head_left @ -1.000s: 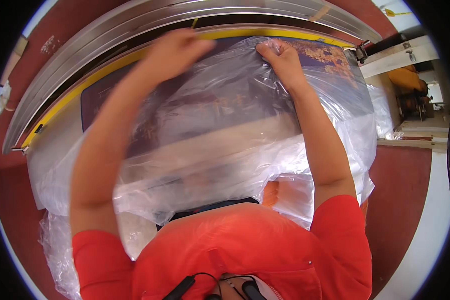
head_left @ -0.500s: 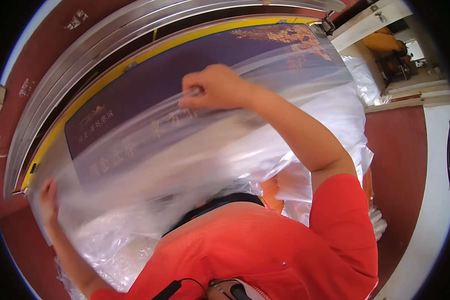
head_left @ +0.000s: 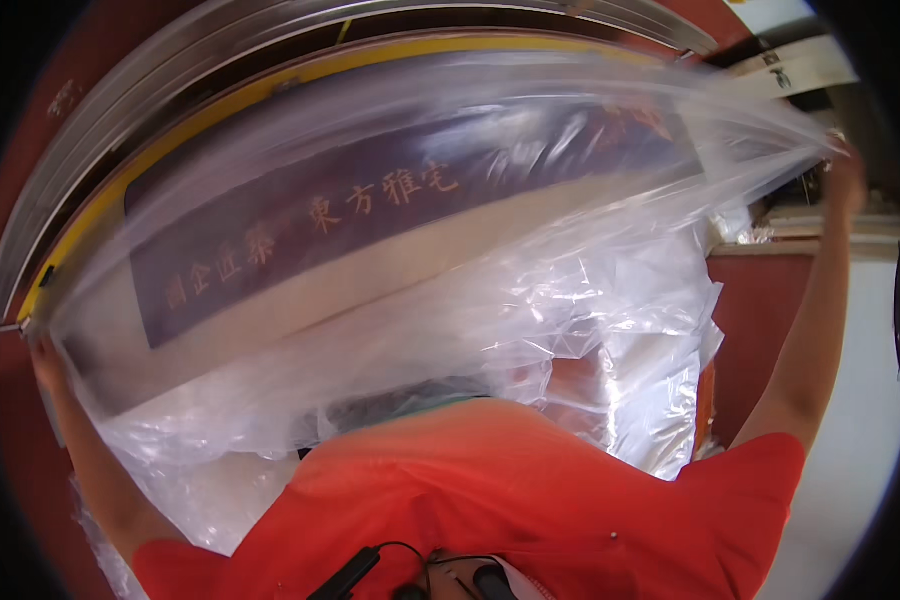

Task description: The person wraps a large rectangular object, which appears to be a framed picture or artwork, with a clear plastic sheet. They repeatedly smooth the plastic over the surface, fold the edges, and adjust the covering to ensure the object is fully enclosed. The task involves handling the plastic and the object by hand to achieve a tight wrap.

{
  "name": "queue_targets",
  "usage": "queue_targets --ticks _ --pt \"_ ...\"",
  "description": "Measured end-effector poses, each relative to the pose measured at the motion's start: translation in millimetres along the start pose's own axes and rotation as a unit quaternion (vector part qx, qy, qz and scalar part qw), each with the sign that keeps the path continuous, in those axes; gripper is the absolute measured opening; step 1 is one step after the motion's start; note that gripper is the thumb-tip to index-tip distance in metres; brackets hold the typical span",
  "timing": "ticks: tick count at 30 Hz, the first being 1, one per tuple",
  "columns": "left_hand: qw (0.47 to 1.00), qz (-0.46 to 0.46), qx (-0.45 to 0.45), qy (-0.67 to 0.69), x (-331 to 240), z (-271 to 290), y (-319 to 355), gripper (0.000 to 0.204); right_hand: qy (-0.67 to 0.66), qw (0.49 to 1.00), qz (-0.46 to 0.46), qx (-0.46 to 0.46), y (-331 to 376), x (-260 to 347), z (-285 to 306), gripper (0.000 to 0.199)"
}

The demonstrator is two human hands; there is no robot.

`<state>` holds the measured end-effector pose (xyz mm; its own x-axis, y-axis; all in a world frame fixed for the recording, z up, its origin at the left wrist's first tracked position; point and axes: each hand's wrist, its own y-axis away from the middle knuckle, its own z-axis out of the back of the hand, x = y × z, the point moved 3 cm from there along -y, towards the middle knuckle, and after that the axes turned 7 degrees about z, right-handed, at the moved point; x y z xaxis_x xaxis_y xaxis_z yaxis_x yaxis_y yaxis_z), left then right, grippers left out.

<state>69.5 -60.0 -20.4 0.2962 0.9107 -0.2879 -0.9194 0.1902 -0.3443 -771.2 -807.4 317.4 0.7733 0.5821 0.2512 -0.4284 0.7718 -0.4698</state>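
Observation:
A large clear plastic sheet [head_left: 530,130] is stretched across a dark purple printed panel [head_left: 390,215] with gold lettering and a pale lower border. At the far right my right hand [head_left: 845,175] is closed on the gathered edge of the sheet, held out at arm's length past the panel's end. My left hand [head_left: 48,362] is at the panel's left end, where the sheet's folds come together; its blurred fingers look closed on the plastic. Loose crumpled plastic hangs over the near side, in front of my body.
Behind the panel run a yellow strip [head_left: 170,130] and curved-looking metal rails [head_left: 100,110]. A dark red wall [head_left: 760,310] and a white wall [head_left: 850,370] stand at the right, with a doorway or opening above them.
My right hand has swung from above the panel's middle out to the far right, pulling the sheet taut. My left hand has shifted slightly left and up.

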Motion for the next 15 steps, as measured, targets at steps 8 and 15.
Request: queue_targets --ticks 8,15 --pt "0.985 0.013 0.054 -0.161 -29.4 30.3 -12.2 0.033 -0.086 0.996 0.026 0.027 55.1 -10.2 -225.7 0.079" --pt "0.986 0.027 0.007 -0.167 -59.3 60.0 53.3 0.026 0.106 0.967 -0.114 0.202 46.5 -64.1 -239.3 0.079"
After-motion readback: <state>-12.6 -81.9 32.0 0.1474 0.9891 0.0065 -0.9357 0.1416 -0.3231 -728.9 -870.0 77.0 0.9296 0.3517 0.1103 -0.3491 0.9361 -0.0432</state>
